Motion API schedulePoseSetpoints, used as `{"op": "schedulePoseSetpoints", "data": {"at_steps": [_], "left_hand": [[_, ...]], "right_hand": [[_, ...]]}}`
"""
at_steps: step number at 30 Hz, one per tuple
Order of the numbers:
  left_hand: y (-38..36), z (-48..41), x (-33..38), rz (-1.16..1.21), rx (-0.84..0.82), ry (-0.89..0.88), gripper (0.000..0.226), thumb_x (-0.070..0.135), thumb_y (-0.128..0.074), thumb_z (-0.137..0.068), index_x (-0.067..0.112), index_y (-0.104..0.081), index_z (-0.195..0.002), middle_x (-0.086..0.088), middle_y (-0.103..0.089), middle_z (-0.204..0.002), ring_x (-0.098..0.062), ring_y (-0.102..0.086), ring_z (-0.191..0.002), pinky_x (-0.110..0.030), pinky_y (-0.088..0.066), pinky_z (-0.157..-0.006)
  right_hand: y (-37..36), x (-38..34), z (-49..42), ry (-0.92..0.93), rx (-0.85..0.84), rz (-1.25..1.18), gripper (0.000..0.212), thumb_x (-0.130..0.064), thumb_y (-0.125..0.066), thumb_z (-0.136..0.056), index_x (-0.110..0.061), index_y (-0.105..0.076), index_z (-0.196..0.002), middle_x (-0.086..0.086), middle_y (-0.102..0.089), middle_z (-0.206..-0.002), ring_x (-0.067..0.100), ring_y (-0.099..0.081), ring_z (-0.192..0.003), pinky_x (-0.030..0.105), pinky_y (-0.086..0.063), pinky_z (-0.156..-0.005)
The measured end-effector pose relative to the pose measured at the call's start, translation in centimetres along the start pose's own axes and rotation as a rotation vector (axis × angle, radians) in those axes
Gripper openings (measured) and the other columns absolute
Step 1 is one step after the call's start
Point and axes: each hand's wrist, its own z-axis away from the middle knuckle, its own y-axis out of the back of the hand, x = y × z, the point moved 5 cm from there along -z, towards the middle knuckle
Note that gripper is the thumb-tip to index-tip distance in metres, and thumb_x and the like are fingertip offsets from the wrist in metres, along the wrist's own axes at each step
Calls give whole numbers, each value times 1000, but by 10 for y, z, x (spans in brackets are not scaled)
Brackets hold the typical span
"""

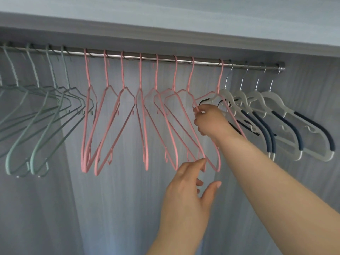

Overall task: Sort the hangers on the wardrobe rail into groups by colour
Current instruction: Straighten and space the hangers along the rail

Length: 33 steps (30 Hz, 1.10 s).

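A metal rail (202, 62) runs across the wardrobe. Several green hangers (46, 115) hang at its left, several pink hangers (110, 116) in the middle, and several white hangers with dark blue pads (287, 115) at the right. My right hand (209, 120) pinches the left shoulder of the rightmost pink hanger (221, 78), which hangs in front of the first white one. My left hand (189, 186) is lower down, fingers relaxed, with its fingertips touching the bottom corner of a pink hanger (202, 155).
A grey shelf board (165, 23) lies just above the rail. The rail ends at a bracket (281, 66) on the right wall. The wardrobe's grey back panel (119, 208) fills the space below the hangers.
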Motion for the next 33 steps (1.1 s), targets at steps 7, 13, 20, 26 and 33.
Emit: {"op": "schedulePoseSetpoints", "data": {"at_steps": [7, 13, 20, 26, 33], "left_hand": [[-7, 4, 4, 19, 14, -15, 38, 44, -57, -75, 43, -49, -112, 27, -51, -105, 0, -52, -89, -13, -47, -70], [-18, 4, 14, 62, 43, -64, 39, 50, -51, -73, 41, -51, -110, 22, -56, -103, 1, -59, -73, -13, -48, -67], [-54, 1, 34, 147, 12, -35, 43, 47, -55, -74, 33, -54, -115, 19, -58, -106, -2, -59, -69, -26, -54, -68], [-74, -4, 39, 114, -74, 48, 50, 36, -60, -82, 31, -45, -129, 15, -58, -81, -5, -60, -71, -24, -51, -74], [-77, -11, 35, 68, -52, 93, 39, 24, -54, -88, 25, -49, -127, -3, -68, -92, -13, -63, -79, -26, -49, -76]], "right_hand": [[6, 2, 2, 34, 11, 50, 31, -10, -35, -95, 2, -52, -118, 13, -53, -93, 24, -49, -75, 26, -39, -62], [50, -2, 21, 168, 134, 355, 38, -29, -45, -94, -12, -49, -127, 10, -61, -120, 28, -57, -108, 24, -40, -82], [106, 23, 33, 113, 193, 281, 30, -8, -59, -83, -9, -62, -112, 9, -64, -110, 24, -59, -106, 25, -43, -90], [80, 33, 35, 38, 44, 422, 21, -14, -47, -90, -3, -57, -105, 14, -63, -103, 31, -61, -97, 35, -52, -84], [58, 36, 38, 25, 44, 132, 31, -3, -38, -89, -1, -53, -116, 16, -59, -97, 28, -60, -86, 40, -53, -81]]}}
